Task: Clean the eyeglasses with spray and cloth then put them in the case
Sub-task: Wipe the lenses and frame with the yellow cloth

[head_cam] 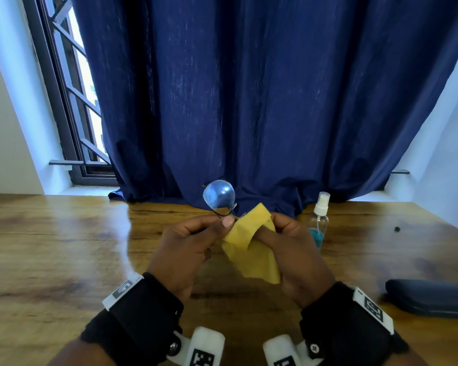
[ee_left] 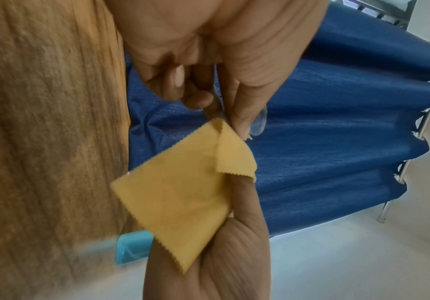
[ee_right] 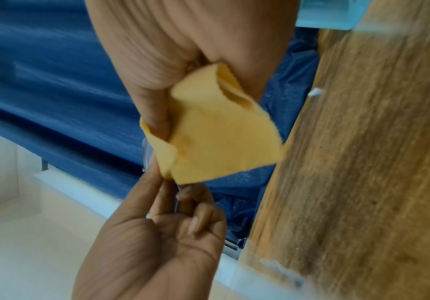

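Observation:
Thin-framed eyeglasses point(head_cam: 218, 198) are held up above the wooden table point(head_cam: 64, 247), one lens standing clear above my hands. My left hand point(head_cam: 196, 233) pinches the frame near the bridge, thumb on top. A yellow cloth point(head_cam: 251, 244) is wrapped over the other lens, which it hides, and my right hand point(head_cam: 286, 233) pinches it there. The left wrist view shows the cloth point(ee_left: 180, 203) between both hands and a lens edge point(ee_left: 258, 123). In the right wrist view the folded cloth point(ee_right: 218, 140) hangs from my right fingers. The spray bottle point(head_cam: 319, 220) stands right of my hands. The dark case point(head_cam: 431, 297) lies at the right.
A dark blue curtain point(head_cam: 262, 101) hangs behind the table and drapes onto its far edge. A barred window point(head_cam: 74, 101) is at the back left. A small black speck point(head_cam: 397, 229) lies on the table at the right.

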A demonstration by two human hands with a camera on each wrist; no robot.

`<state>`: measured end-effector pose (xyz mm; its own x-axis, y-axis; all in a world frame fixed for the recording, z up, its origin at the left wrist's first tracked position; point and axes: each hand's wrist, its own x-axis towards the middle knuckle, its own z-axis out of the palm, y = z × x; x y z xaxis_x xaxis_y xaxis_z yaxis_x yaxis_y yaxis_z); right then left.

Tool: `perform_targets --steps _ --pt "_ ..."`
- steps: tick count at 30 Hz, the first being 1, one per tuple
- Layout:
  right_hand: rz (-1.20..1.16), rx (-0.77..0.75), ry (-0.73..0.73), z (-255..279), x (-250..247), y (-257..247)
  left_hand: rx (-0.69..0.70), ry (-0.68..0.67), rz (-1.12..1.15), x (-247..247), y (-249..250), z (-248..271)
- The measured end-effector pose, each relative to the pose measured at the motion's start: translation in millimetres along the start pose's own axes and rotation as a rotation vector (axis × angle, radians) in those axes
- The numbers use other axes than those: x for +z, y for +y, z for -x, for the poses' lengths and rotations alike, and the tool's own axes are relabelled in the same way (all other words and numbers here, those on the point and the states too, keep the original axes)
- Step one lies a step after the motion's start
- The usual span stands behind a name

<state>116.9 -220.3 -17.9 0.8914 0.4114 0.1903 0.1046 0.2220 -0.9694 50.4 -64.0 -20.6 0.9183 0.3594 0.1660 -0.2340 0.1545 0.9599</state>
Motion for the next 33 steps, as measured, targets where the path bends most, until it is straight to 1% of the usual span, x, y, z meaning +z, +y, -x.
perform_targets --steps 5,6,8,9,11,14,18,20,22,25,29,31,33 --pt "-0.016 0.053 0.107 -6 -5 2 0.014 0.052 0.043 2 -1 1" --pt "0.025 0.027 0.125 -7 -9 1 0.014 0.077 0.058 2 0 0" --pt "0.209 -0.094 0.122 -10 -16 -1 0.035 0.143 0.07 -3 2 -4" --pt "0.3 -0.144 0.094 -10 -19 -2 0.053 0.169 0.063 -5 3 -5" --pt "0.408 -0.186 0.037 -8 -18 -5 0.084 0.189 0.054 -6 4 -5" --pt "0.453 -0.175 -0.057 -2 -11 -6 0.082 0.17 0.049 -4 4 -4" --pt "0.427 -0.192 -0.038 -4 -11 -1 0.048 0.066 0.021 0 0 0" --pt "0.399 -0.186 -0.012 -4 -12 1 0.059 0.012 0.003 7 -1 4" --pt "0.335 -0.152 0.019 -6 -13 2 0.09 0.012 0.014 9 -2 6" --pt "0.249 -0.126 0.048 -10 -16 2 0.118 0.05 0.001 3 -1 1" --pt "0.279 -0.096 -0.07 -7 -16 0 0.138 0.1 -0.006 -1 0 -2" --pt "0.313 -0.082 -0.106 -6 -15 2 0.114 0.068 -0.026 0 -1 0" --pt "0.349 -0.093 -0.102 -6 -13 2 0.071 0.009 -0.046 4 -2 4"
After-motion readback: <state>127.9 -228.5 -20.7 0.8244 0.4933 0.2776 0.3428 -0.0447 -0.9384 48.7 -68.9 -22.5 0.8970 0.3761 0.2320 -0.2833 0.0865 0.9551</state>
